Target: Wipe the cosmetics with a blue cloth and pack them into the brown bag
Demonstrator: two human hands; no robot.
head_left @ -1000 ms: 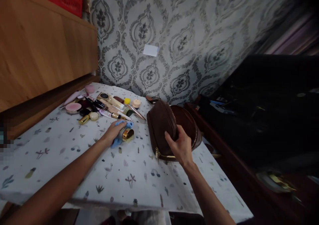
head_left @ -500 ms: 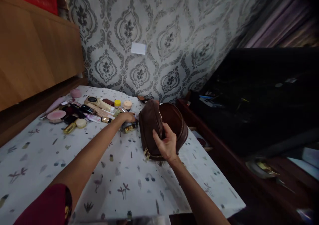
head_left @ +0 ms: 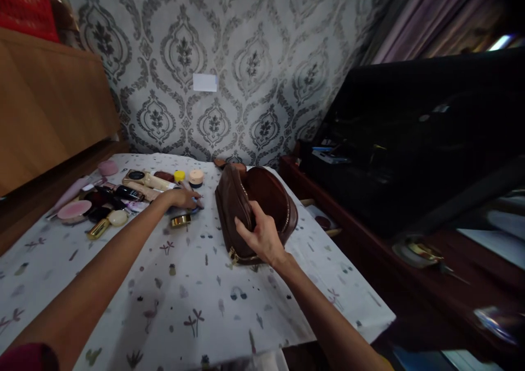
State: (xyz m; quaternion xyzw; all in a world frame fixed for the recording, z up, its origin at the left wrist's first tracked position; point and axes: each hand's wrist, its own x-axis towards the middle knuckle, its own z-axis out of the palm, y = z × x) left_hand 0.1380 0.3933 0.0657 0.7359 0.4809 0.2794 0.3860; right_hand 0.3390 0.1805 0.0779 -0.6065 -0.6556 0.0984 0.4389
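Observation:
A brown zippered makeup bag [head_left: 230, 215] stands unzipped on the patterned tablecloth, its mouth facing right. My right hand [head_left: 264, 235] pinches the near edge of its opening, thumb outside and fingers at the inner side. To the left, my left hand [head_left: 184, 198] reaches down at the right end of a spread of cosmetics, fingers closed around something small and partly hidden. Just below that hand lies a gold-rimmed jar [head_left: 181, 221]. Close behind it are a beige jar [head_left: 196, 177] and a yellow-capped container [head_left: 179, 175].
More cosmetics lie at the left: a pink compact [head_left: 74, 210], a gold tube [head_left: 98, 229], a cream round pot [head_left: 118, 218] and a foundation tube [head_left: 158, 182]. A wooden cabinet [head_left: 53, 108] borders the left side. At right, a dark reddish-brown surface [head_left: 365, 223] adjoins a large black panel [head_left: 430, 135].
The view has turned slightly right. My left hand has drawn away from the bag toward the cosmetics, uncovering more of the gold-rimmed jar. My right hand keeps its hold on the bag's edge.

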